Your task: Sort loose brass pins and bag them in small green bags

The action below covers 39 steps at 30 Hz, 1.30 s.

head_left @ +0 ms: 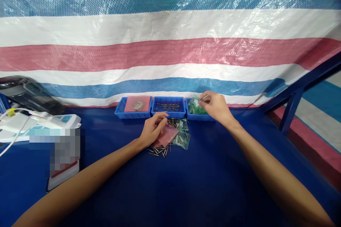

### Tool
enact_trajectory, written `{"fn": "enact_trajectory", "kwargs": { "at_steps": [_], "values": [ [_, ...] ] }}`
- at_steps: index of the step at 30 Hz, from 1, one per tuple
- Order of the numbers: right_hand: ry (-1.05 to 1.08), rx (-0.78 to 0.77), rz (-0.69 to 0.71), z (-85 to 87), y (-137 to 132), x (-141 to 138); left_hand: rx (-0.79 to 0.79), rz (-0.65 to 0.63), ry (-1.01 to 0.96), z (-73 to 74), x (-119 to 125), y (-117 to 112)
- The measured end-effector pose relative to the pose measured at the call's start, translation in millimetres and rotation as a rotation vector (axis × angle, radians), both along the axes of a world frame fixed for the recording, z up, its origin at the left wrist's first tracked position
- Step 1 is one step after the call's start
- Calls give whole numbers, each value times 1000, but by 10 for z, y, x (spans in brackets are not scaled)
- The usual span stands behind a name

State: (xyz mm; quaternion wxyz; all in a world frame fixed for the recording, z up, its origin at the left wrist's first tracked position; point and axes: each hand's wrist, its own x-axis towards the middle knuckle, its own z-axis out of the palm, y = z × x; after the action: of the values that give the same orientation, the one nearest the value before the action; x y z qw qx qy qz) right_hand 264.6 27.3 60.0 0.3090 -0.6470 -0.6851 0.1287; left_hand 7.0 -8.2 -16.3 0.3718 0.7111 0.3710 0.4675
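Observation:
My right hand (213,104) is over the right blue bin (198,117), with thumb and fingers pinching a small clear greenish bag (195,102) of white pieces. More green bags lie in that bin. My left hand (153,130) is curled over a pink plastic bag (168,136) on the table, its lower fingers hidden. Around it lies a loose pile of thin metal pins (160,150) that look like blind rivets. Touching the pile on its right are clear bags (183,139) holding small pieces.
The middle blue bin (168,114) holds similar pins; the left blue bin (133,115) holds a pink bag (137,104). At left are a power strip (68,120) with cables, a dark bottle (34,94) and a partly blurred phone-like object (64,175). A striped sheet (170,53) hangs behind; a blue frame (290,108) stands right.

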Motion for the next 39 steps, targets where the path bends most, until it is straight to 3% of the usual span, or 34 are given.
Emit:
{"fn": "enact_trajectory", "kwargs": {
  "at_steps": [3,9,12,15,17,21,23,26,30,34,39],
  "values": [
    [-59,-47,21,-45,20,-2,-11,-2,3,-5,-2,-1],
    [-377,-87,-30,-210,57,-53,-17,-9,-3,-9,-6,0],
    [-428,-61,-48,-169,3,-89,-7,-8,-5,-9,-6,2],
    [-399,91,-36,-58,-137,-193,16,33,-42,-13,-8,2],
    [-350,161,122,-16,-256,-302,33,79,-86,-17,-10,1],
    [-373,122,649,-120,-457,-532,48,155,-176,-20,-8,3],
    [-404,121,786,-230,-511,-612,50,175,-212,-18,-5,6],
    [-475,145,867,-377,-537,-670,45,189,-240,-13,0,10],
    [-536,179,902,-478,-512,-679,45,181,-249,-10,2,9],
    [-497,187,860,-473,-470,-672,76,204,-260,4,-2,1],
    [-23,214,577,-385,-418,-636,196,309,-195,55,-27,-1]
  ]
}}
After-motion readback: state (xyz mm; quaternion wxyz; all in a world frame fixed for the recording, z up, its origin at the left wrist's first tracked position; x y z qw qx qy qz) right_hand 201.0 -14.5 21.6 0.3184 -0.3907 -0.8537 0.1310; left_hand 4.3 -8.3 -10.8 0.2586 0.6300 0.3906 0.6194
